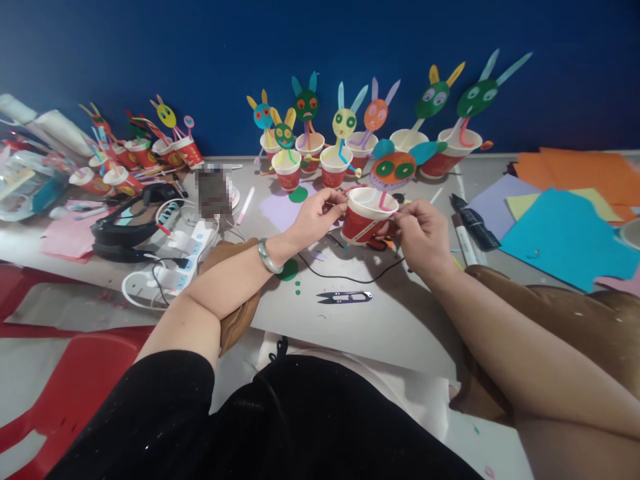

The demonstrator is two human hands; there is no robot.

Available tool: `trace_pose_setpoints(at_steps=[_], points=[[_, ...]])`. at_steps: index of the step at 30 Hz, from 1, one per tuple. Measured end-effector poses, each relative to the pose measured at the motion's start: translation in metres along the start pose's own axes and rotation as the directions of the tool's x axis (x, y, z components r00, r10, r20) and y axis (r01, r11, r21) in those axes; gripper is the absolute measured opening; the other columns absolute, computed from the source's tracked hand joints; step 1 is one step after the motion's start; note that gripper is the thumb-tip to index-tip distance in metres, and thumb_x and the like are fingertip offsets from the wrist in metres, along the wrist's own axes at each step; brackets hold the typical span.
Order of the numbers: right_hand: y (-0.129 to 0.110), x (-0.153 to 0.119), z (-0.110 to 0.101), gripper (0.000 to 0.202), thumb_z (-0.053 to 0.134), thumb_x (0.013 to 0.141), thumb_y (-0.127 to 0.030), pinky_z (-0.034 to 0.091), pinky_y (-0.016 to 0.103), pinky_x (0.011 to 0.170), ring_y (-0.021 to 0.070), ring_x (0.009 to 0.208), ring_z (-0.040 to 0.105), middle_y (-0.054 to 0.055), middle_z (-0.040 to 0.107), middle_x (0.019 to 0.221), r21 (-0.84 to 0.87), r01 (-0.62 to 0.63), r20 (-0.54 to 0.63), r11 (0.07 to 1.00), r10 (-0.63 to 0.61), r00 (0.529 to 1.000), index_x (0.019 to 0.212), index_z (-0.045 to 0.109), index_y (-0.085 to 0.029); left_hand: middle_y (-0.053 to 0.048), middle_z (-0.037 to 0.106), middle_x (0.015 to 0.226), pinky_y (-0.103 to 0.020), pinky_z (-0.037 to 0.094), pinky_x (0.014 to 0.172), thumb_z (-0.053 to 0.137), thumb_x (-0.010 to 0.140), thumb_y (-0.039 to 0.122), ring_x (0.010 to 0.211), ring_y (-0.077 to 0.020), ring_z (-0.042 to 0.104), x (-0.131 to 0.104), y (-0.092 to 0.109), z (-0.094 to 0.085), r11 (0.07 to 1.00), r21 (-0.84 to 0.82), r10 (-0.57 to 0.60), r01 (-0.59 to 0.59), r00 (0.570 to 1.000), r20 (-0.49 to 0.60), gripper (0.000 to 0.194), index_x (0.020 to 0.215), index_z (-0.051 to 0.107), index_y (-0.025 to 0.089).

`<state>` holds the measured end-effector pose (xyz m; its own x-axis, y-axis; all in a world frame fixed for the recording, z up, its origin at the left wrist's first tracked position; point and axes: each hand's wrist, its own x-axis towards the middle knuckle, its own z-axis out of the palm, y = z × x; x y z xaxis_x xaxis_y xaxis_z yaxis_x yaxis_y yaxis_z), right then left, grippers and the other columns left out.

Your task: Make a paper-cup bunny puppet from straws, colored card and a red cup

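Note:
A red and white paper cup [367, 223] is upright between my two hands, over the table. From its mouth rises an orange paper face [395, 170] with green ring eyes, blue ears and a lilac toothed mouth, on a pink stem. My left hand [323, 217] is closed, fingertips gripping the cup's left side at the rim. My right hand [423, 233] is closed at the cup's right side, some fingers hidden behind it; a bit of pink shows at the fingertips. Thread snips [345, 297] lie in front of the cup.
Several finished cup figures [345, 123] stand along the blue wall. Coloured paper sheets [565, 233] and black and white markers [467, 240] lie to the right. At the left are a power strip [193, 257], a black headset [125, 230] and more cups. A black cable [345, 277] crosses the table.

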<state>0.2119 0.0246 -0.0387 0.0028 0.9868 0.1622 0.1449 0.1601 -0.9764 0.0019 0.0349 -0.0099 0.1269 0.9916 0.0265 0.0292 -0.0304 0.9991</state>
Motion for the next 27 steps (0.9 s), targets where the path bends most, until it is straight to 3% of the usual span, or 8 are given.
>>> trace_pose_setpoints(at_steps=[7,11,14,17,20,23,27], points=[[0.005,0.003,0.000,0.035,0.074,0.087,-0.043,0.051,0.033,0.050,0.0211,0.063,0.069,0.003,0.065,0.062,0.172,0.021,0.037,0.985,-0.028,0.999,0.069,0.048,-0.028,0.006,0.054,0.070,-0.021,0.050,0.066,0.052,0.104,0.009,0.063,-0.0051,0.056,0.001,0.001,0.004,0.989,-0.093,-0.113,0.115,0.993,0.035,0.024,0.083,0.049,0.019],[0.004,0.004,0.001,0.031,0.076,0.083,-0.039,0.050,0.032,0.049,0.0202,0.059,0.067,0.002,0.064,0.059,0.202,-0.008,0.011,0.979,0.005,1.000,0.070,0.051,-0.026,0.006,0.054,0.073,-0.022,0.049,0.066,0.056,0.104,0.014,0.066,-0.0059,0.056,0.001,-0.004,0.002,0.991,-0.099,-0.082,0.085,0.996,0.035,0.022,0.084,0.049,0.019],[0.004,0.004,0.001,0.029,0.077,0.083,-0.038,0.054,0.036,0.052,0.0228,0.061,0.067,0.003,0.064,0.059,0.179,0.001,-0.008,0.984,0.000,1.000,0.070,0.053,-0.027,0.004,0.060,0.082,-0.023,0.050,0.072,0.073,0.097,0.028,0.075,-0.0073,0.060,0.001,-0.012,0.000,0.992,-0.129,-0.008,0.014,0.999,0.043,0.022,0.091,0.054,0.019],[0.006,0.004,0.001,0.033,0.077,0.086,-0.043,0.055,0.037,0.054,0.0226,0.060,0.066,0.002,0.064,0.059,0.150,0.033,-0.013,0.988,-0.032,0.999,0.071,0.052,-0.028,-0.002,0.069,0.103,-0.028,0.054,0.085,0.096,0.072,0.047,0.095,-0.0128,0.065,0.002,-0.022,-0.001,0.978,-0.208,0.040,-0.021,0.996,0.085,0.058,0.106,0.059,0.019],[0.009,0.004,0.000,0.034,0.077,0.087,-0.046,0.056,0.038,0.056,0.0215,0.060,0.066,0.002,0.065,0.061,0.106,0.063,0.012,0.992,-0.065,0.998,0.071,0.053,-0.028,-0.010,0.069,0.128,-0.035,0.057,0.095,0.102,0.056,0.056,0.112,-0.0206,0.068,0.005,-0.028,0.000,0.969,-0.248,0.050,-0.010,0.987,0.153,0.083,0.118,0.062,0.019],[0.011,0.003,0.000,0.036,0.077,0.089,-0.048,0.056,0.038,0.057,0.0216,0.062,0.068,0.004,0.068,0.066,0.064,0.094,0.016,0.994,-0.095,0.995,0.072,0.054,-0.027,-0.013,0.070,0.133,-0.041,0.056,0.104,0.101,0.055,0.057,0.118,-0.0248,0.069,0.007,-0.030,0.001,0.968,-0.249,0.083,-0.031,0.976,0.202,0.086,0.123,0.063,0.019],[0.010,0.000,-0.001,0.041,0.079,0.087,-0.060,0.056,0.036,0.056,0.0203,0.063,0.069,0.002,0.070,0.070,0.071,0.101,0.018,0.992,-0.102,0.995,0.080,0.057,-0.027,-0.014,0.072,0.135,-0.048,0.053,0.113,0.096,0.065,0.060,0.128,-0.0296,0.068,0.008,-0.028,0.000,0.970,-0.231,0.128,-0.074,0.965,0.227,0.079,0.126,0.067,0.019]])
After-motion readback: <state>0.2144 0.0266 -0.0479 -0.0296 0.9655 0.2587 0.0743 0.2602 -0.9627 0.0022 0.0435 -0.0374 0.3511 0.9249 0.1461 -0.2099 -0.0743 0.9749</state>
